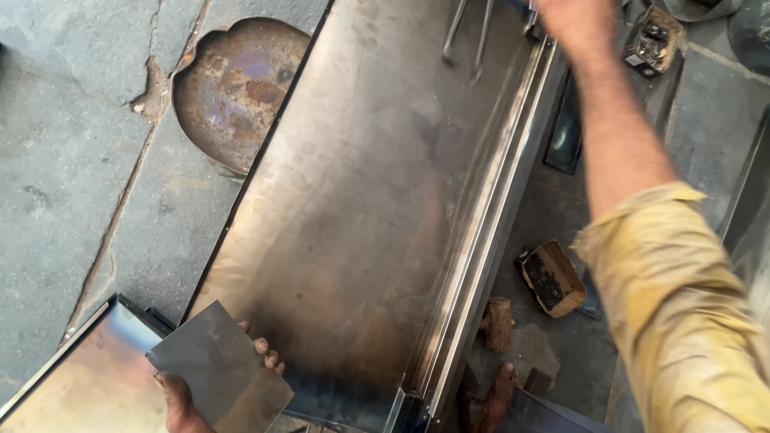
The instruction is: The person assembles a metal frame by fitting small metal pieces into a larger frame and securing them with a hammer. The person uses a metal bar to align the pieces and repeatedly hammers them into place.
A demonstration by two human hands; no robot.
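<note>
At the lower left of the frame the left hand (pixel 183 398) is gripping a small flat steel plate (pixel 220 371), thumb on its near edge and fingertips (pixel 269 355) curling over the far edge, clamped on it. The plate is overlapping the lower corner of a large stainless sheet (pixel 353 208) that is running diagonally up the centre. The right hand (pixel 571 20) is reaching to the top edge (fingers cropped and blurred, so their state cannot be told), beside the sheet's folded rim. A rusty round plate (pixel 237 88) is lying upper left on the stone floor (pixel 64 160); a small cardboard box (pixel 552 278) is sitting lower right.
</note>
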